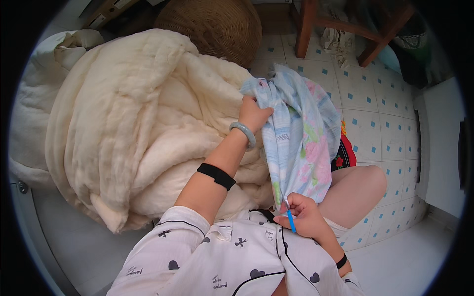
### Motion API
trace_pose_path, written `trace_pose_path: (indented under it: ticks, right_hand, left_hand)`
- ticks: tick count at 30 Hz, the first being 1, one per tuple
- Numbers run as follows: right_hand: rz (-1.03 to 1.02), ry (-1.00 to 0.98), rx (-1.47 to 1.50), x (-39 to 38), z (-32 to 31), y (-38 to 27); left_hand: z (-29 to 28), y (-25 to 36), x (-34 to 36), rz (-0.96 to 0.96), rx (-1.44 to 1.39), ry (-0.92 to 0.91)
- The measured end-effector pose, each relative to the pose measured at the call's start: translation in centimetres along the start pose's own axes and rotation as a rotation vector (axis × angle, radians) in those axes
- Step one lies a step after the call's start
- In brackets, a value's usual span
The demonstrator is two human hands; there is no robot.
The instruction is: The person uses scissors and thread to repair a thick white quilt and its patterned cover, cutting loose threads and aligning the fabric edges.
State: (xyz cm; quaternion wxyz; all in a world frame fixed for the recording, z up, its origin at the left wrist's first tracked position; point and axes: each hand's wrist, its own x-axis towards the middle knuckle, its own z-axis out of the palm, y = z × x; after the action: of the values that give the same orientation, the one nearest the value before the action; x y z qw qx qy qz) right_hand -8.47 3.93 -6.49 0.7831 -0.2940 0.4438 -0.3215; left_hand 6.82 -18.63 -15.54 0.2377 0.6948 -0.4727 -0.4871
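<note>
Flowery cloth (313, 130) hung just right of center in the frame, its bunched top clutched in the left hand (254, 116). The right hand (304, 215) gripped a blue tool (291, 223) by its bottom end. Looked light, soft and floppy, so gathered folds seemed the best grab.

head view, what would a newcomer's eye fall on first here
The big heap of cream padding filling much of the left half stands out first. Next comes the pastel floral cloth right of centre, its upper part gripped by the left hand. Below, at the cloth's lower end, the right hand holds a slim blue-handled tool.
</note>
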Motion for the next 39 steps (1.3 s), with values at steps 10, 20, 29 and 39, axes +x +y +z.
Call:
trace_pose_path:
  ticks: [10, 20, 29, 39]
  right_hand:
    - [-0.546, 0.736, -0.258, 4.8, -6.3, -5.9]
    - [-0.396, 0.694, -0.5, 9.7, -5.8, -6.4]
    - [-0.761, 0.64, 0.243, 0.1, -6.4, -10.1]
    - [-1.016, 0.617, 0.342, -4.9, -4.1, -10.9]
  left_hand:
    - [1.4, 3.4, -13.1, 0.849, 0.029, -0.285]
    - [0.7, 1.6, -18.3, 1.152, 0.327, -0.746]
    - [-3.7, 2.7, -17.9, 1.019, 0.311, -0.841]
    - [-7.6, 8.7, -8.4, 0.966, 1.191, -0.046]
